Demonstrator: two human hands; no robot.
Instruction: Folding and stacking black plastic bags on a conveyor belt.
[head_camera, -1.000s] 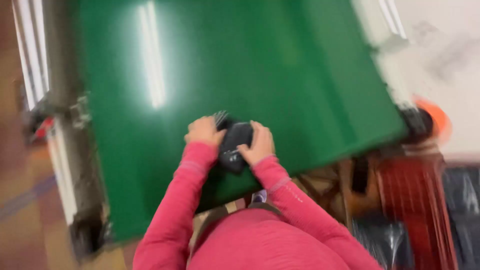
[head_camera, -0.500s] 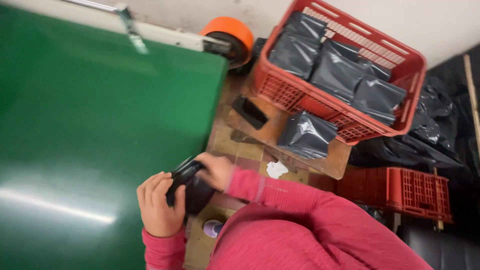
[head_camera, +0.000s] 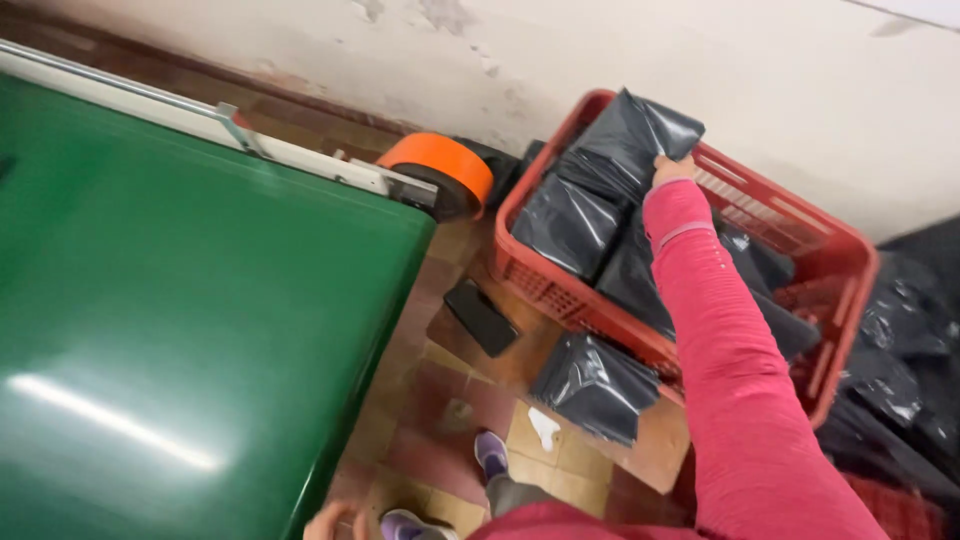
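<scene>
My right hand (head_camera: 672, 170), at the end of a pink sleeve, reaches out to the red plastic crate (head_camera: 850, 300) by the wall. Its fingers close on the edge of a dark grey plastic bag (head_camera: 625, 135) lying on top of the pile. Several similar grey bags fill the crate. Only a sliver of my left hand (head_camera: 335, 520) shows at the bottom edge, next to the green belt (head_camera: 180, 300); whether it holds anything is hidden.
An orange wheel (head_camera: 440, 170) sits at the belt's far corner. On the tiled floor lie a flat black object (head_camera: 482, 316), another grey bag (head_camera: 595, 385) and a white scrap (head_camera: 544, 428). Black bags (head_camera: 905, 350) are heaped at right. My shoes (head_camera: 490, 452) show below.
The view has swung from the green belt to the crate. Both hands held a small black object before; now my right hand has stretched out to a bag in the crate.
</scene>
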